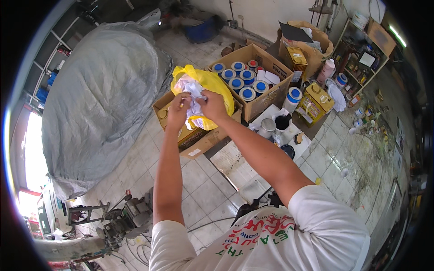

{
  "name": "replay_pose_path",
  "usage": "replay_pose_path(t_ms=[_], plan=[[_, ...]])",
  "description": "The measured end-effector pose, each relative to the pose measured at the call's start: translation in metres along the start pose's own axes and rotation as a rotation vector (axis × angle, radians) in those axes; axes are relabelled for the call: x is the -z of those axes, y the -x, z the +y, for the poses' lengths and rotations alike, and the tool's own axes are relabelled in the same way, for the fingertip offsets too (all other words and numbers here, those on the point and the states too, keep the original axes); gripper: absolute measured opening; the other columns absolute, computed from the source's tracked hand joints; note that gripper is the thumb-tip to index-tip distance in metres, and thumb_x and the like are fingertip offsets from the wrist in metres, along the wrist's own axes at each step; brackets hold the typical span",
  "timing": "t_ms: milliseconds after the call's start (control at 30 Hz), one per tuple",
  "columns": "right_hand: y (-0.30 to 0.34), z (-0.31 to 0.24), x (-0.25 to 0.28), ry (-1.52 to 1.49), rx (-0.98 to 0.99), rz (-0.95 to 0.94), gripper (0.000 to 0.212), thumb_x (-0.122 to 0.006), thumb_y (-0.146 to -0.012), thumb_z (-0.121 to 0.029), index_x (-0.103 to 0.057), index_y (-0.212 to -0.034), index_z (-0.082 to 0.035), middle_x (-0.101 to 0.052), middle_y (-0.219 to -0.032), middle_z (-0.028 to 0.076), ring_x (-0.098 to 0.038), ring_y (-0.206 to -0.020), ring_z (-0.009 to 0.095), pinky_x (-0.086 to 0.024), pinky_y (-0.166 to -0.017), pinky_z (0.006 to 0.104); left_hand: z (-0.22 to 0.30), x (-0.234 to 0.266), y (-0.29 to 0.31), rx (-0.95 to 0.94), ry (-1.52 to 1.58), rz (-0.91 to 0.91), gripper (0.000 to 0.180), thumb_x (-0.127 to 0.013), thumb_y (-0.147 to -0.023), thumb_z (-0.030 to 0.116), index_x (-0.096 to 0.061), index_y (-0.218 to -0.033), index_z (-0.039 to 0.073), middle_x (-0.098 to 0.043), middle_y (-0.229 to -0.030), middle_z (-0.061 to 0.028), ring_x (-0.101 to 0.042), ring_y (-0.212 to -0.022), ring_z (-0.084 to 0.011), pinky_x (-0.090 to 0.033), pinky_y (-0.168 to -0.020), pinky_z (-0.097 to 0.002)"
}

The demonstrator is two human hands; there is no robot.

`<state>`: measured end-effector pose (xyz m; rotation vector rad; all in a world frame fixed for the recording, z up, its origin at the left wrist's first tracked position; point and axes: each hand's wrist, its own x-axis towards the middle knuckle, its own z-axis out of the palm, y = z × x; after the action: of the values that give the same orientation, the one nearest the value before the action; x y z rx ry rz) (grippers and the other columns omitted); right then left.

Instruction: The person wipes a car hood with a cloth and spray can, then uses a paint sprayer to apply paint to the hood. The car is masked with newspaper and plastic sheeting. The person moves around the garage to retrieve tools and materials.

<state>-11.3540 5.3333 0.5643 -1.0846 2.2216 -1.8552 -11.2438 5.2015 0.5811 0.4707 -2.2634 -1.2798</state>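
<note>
A yellow plastic bag (212,80) lies gaping on top of an open cardboard box, with pale crumpled cloth bunched in its mouth. Both my arms reach out to it. Bent fingers of my left hand (179,108) close at the left edge of a whitish cloth (195,92). From the other side, my right hand (213,106) pinches the same cloth between thumb and fingers. Under the bag, gold rectangular tins (189,139) sit in the low cardboard box (205,143). Part of the cloth is hidden by my hands.
Right of the bag, a larger cardboard box (271,100) holds several blue-lidded cans. A gold tin (315,104), a white can (292,98) and open paint pots (283,122) stand nearby. A grey-covered bulky shape (101,104) fills the left; a compressor-like machine (133,212) sits lower left.
</note>
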Motion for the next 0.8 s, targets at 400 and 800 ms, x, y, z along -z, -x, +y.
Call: replay_pose_path(t_ms=[400,800], plan=[[-0.023,0.020,0.043,-0.582,-0.420,-0.088,0.035,-0.077,-0.093,-0.031,-0.077,-0.090,0.003,-0.068,-0.068,0.006,-0.066,-0.060,0.013,-0.049,-0.052,0.0273,-0.038,-0.058,-0.001,-0.021,-0.281,0.201,0.029,-0.074,-0.095,0.028,-0.075,-0.118,0.009,-0.072,-0.124,-0.0120,-0.067,-0.114,-0.0304,-0.051,-0.096,-0.0441],[-0.070,-0.086,0.107,-0.897,-0.201,0.191,0.045,-0.073,-0.095,-0.023,-0.064,-0.132,0.001,-0.069,-0.116,0.014,-0.069,-0.104,0.027,-0.056,-0.089,0.0389,-0.049,-0.067,0.049,-0.075,-0.761,0.166,0.037,-0.073,-0.092,0.039,-0.077,-0.121,0.016,-0.059,-0.150,0.0047,-0.043,-0.139,-0.0304,-0.032,-0.111,-0.0543]])
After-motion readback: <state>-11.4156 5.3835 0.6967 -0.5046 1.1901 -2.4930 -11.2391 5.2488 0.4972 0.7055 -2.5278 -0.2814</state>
